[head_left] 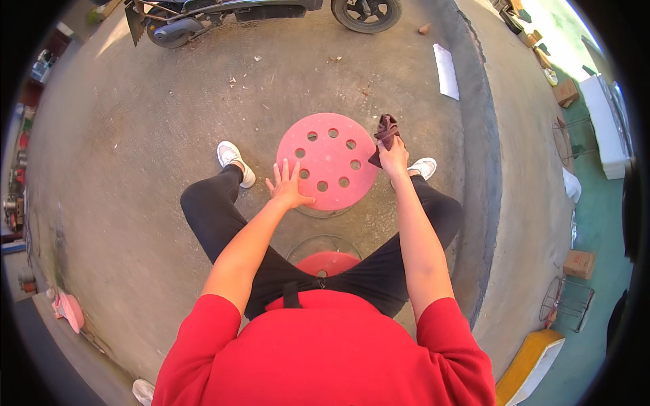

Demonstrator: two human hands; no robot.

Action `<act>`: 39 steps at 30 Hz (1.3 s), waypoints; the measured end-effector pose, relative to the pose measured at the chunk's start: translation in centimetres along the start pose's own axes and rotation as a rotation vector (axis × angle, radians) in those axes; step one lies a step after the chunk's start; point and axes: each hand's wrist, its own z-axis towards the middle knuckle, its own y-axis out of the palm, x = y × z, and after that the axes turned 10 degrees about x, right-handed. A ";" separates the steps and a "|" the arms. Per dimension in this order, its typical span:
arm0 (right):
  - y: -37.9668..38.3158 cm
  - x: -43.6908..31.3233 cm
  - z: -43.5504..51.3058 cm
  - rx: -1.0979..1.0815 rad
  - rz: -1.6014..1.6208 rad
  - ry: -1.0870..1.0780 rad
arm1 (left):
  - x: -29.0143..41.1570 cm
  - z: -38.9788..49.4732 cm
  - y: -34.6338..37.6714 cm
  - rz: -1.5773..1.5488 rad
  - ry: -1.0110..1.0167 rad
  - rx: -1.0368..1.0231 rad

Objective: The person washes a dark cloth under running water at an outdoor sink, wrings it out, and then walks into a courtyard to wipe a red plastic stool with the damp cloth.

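Observation:
A round pink stool seat [327,160] with a ring of holes stands before me, between my feet. My left hand [288,189] lies spread on its lower left edge, fingers apart, the fingertips near one of the holes. Just right of the seat, my right hand [393,154] grips a crumpled dark maroon cloth [387,129]. Whether the cloth touches the seat's edge I cannot tell. I sit on a second red stool [327,261], mostly hidden by my legs and shirt.
A motor scooter [233,10] stands at the top. On the concrete floor lies a white sheet [447,72], beside a raised concrete edge [480,152]. Cardboard boxes [579,264], a wire frame [571,304] and a stack of white panels [604,127] are at the right.

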 end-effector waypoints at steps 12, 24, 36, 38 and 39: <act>7.1 -1.5 -18.2 -0.199 -0.246 -0.598 | -1.5 0.9 2.8 0.033 0.088 0.108; 7.7 -2.3 2.2 0.116 -0.309 -0.295 | -0.8 0.3 1.5 -0.041 0.121 0.095; 7.4 -1.4 -18.6 -0.119 -0.260 -0.797 | -2.8 0.0 2.5 0.014 0.096 0.130; 6.8 -0.7 -15.6 -0.094 -0.274 -0.915 | -2.9 -0.5 1.4 0.013 0.108 0.099; 6.2 -0.5 -14.0 -0.074 -0.298 -0.864 | -2.7 -0.6 0.6 0.009 0.130 0.087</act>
